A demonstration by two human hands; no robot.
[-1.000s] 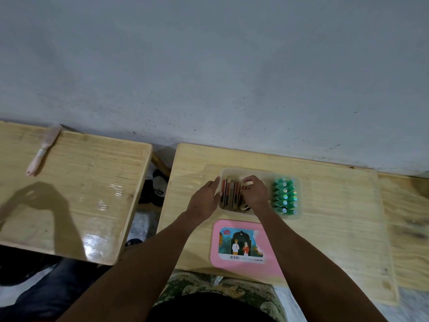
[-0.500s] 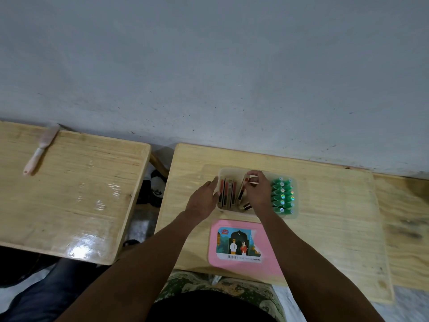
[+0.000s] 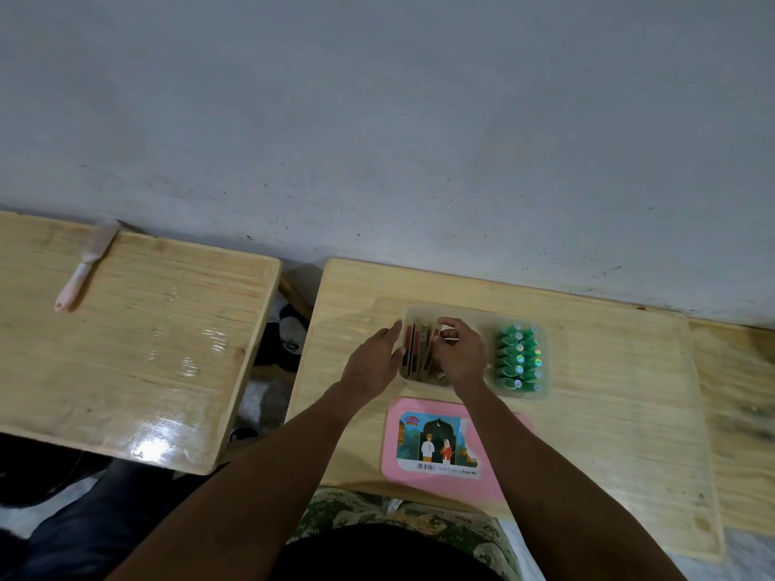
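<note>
A clear plastic box (image 3: 478,318) stands on the right wooden table (image 3: 608,371). Its right part holds two rows of small green bottles (image 3: 518,357). Its left part holds several flat brown and red packets (image 3: 417,350) standing on edge. My left hand (image 3: 371,364) rests with straight fingers against the box's left wall. My right hand (image 3: 459,350) reaches into the box with curled fingers that pinch one of the packets. A pink lid (image 3: 444,448) with a picture label lies flat in front of the box, partly under my right forearm.
A second wooden table (image 3: 126,350) stands to the left across a narrow gap; a pink brush (image 3: 86,264) lies near its far edge. A grey wall rises right behind both tables. Dark items lie on the floor in the gap (image 3: 285,333).
My right hand has shifted back to the left, over the packets, and its fingers have curled onto one. My left hand stays at the box's left wall.
</note>
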